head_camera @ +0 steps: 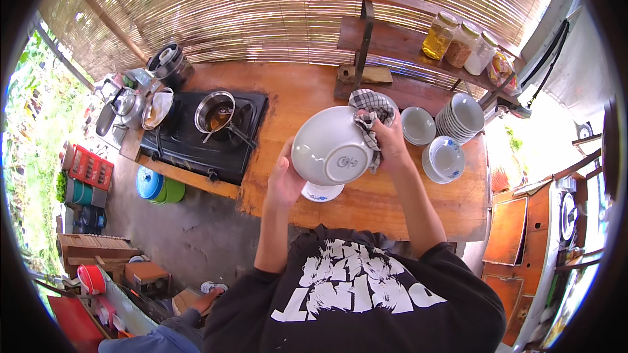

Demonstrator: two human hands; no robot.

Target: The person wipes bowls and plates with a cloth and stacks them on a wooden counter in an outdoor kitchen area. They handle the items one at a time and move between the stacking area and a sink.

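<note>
A large white ceramic bowl (326,144) is held up, tilted with its marked underside towards me. My left hand (287,174) grips its left edge. In my right hand (387,139) is a black-and-white checked cloth (371,108), pressed to the bowl's upper right rim. Beneath the bowl, a white dish with a blue floral rim (321,193) shows in part on the wooden table (392,206). To the right of my right hand stand white bowls (418,125), a tall stack of white bowls (461,117) and a stack of flower-patterned bowls (444,159).
On the left, a black gas stove (196,152) bears a metal saucepan (215,112) with brown liquid and a frying pan (158,108). A kettle (130,108) stands beyond it. Glass jars (461,44) line the wooden shelf (392,39). Another person's leg (196,309) is at lower left.
</note>
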